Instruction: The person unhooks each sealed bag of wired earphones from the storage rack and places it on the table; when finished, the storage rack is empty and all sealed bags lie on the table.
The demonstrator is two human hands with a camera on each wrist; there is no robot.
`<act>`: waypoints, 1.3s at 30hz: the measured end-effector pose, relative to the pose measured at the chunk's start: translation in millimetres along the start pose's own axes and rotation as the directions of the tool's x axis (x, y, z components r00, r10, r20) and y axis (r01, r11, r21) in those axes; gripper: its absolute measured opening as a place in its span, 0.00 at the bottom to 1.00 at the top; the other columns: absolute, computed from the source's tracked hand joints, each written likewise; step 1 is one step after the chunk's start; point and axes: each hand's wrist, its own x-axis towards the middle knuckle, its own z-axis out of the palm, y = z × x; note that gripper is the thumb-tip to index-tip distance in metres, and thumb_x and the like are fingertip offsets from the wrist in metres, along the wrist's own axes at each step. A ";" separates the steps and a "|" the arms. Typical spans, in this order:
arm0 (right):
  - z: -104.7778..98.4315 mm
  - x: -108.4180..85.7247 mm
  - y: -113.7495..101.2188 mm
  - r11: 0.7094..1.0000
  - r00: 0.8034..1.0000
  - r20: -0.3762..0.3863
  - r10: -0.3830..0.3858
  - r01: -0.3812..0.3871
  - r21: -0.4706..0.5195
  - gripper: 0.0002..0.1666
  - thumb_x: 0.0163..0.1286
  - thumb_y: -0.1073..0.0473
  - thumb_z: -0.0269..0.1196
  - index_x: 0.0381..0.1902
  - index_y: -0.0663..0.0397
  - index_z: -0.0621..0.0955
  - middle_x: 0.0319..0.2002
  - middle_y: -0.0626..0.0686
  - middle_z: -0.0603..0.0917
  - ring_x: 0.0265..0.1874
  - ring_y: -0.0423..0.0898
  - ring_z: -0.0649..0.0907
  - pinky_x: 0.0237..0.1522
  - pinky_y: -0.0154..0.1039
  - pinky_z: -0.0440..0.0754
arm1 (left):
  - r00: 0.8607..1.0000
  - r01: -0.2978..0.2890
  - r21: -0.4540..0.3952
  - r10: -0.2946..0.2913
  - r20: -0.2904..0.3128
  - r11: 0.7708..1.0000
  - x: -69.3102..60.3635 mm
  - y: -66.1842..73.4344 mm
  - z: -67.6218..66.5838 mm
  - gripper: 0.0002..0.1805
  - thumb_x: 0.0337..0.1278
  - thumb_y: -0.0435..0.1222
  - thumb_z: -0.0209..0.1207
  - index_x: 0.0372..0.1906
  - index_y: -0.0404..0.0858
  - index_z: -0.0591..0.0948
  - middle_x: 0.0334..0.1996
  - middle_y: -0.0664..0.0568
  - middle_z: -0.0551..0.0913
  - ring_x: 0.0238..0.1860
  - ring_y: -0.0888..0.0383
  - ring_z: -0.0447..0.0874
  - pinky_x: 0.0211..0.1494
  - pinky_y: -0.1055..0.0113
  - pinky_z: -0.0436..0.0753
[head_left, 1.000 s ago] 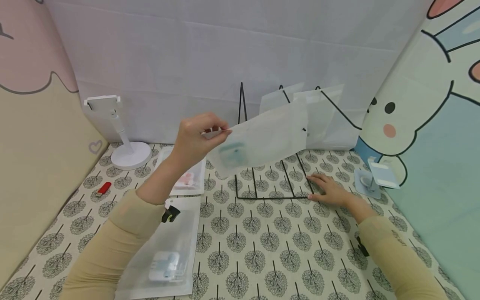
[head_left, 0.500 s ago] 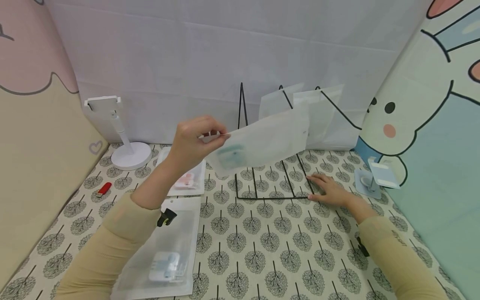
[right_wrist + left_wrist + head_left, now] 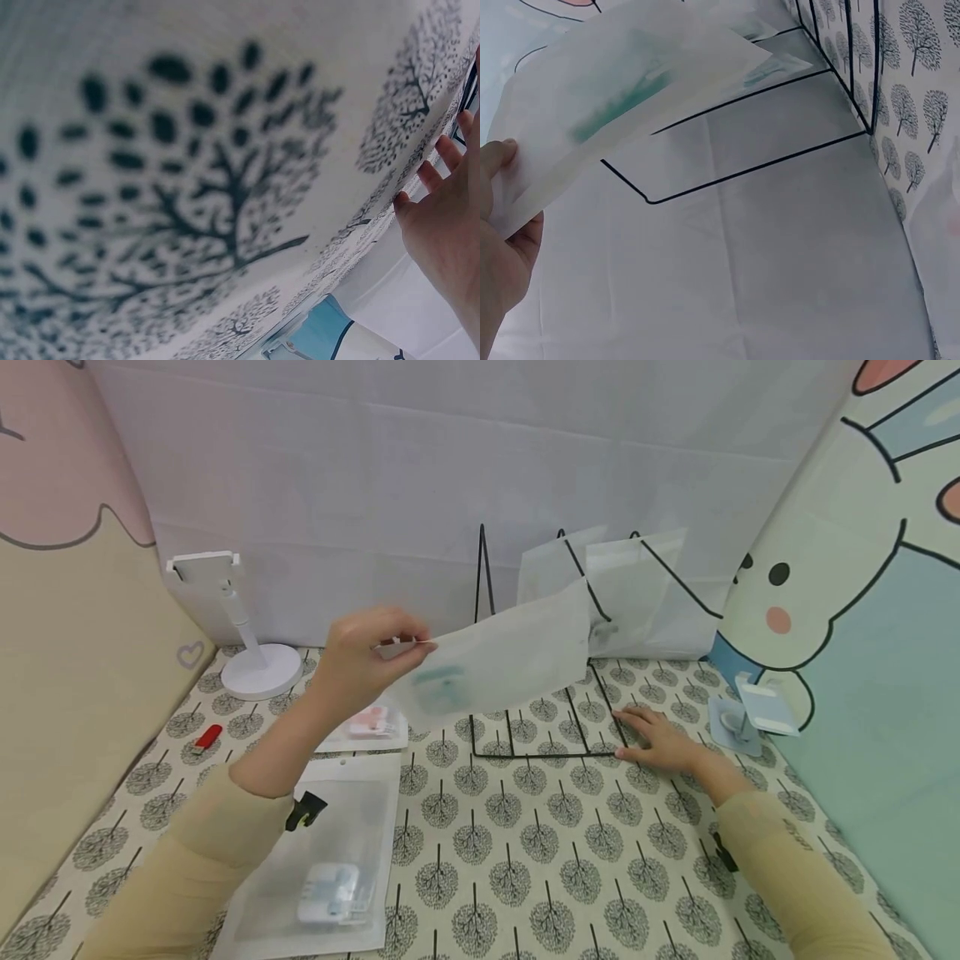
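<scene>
In the head view, my left hand [image 3: 367, 652] pinches the near-left edge of a white translucent zip bag [image 3: 502, 647] between thumb and fingers. The bag slants up to the right, with a blue-green item faintly showing inside. Its far end reaches the black wire rack [image 3: 540, 756], beside two more white bags, one behind [image 3: 551, 560] and one at the right [image 3: 637, 577], standing between the wires. The left wrist view has the held bag [image 3: 615, 97] across the rack's wires. My right hand [image 3: 660, 742] rests at the rack's right front corner, fingers loosely spread, touching the wire.
Two bags lie at left on the tree-print cloth: a near one [image 3: 352, 818] with a white-and-blue item and a far one [image 3: 352, 742] with a pink item. Also there are a white stand [image 3: 262, 672], a red USB stick [image 3: 208, 737] and a small stand [image 3: 768, 706] at right.
My left hand has drawn left and slightly down with the bag, whose right end has shifted left across the rack. The right hand has stayed at the rack's corner.
</scene>
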 end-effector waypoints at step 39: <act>-0.6 0.2 0.8 1.000 1.000 0.000 -0.007 0.007 -0.014 0.48 0.63 0.36 0.59 0.73 0.51 0.57 0.71 0.64 0.54 0.68 0.69 0.52 0.58 0.74 0.58 | 0.720 0.516 0.161 -0.528 0.451 0.841 -88.1 25.1 -35.6 0.25 0.61 0.21 0.48 0.60 0.43 0.77 0.47 0.52 0.77 0.42 0.57 0.74 0.38 0.69 0.77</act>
